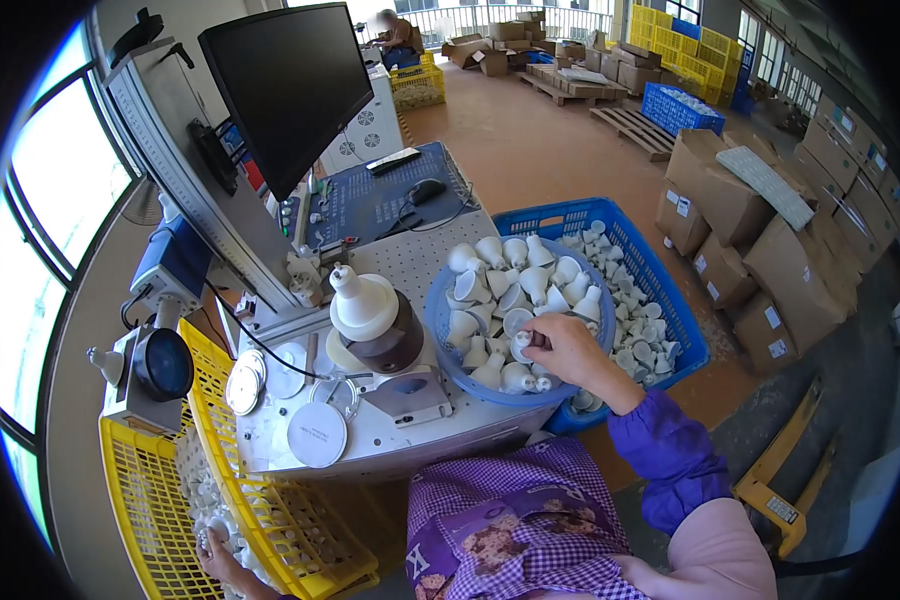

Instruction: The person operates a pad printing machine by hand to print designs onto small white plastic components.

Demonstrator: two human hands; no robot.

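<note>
My right hand (570,352) reaches into a round blue basin (438,345) filled with white light bulbs. Its thumb and fingers pinch one light bulb (520,345) near the basin's front. Low at the left, my left hand (222,562) is inside a yellow basket (135,500), with its fingers curled at a white light bulb (216,526) among others; part of its grip is hidden. Between my hands, a white bulb (362,305) stands base up in a dark round holder (388,345) on the perforated machine table (410,262).
Flat round discs (317,434) lie near the table's front edge. A blue crate (685,330) of bulbs stands right of the basin. A monitor (290,95) and lens head (163,362) rise at the left. Cartons (720,200) and a yellow pallet jack (780,480) are at the right. Another person (400,40) sits far back.
</note>
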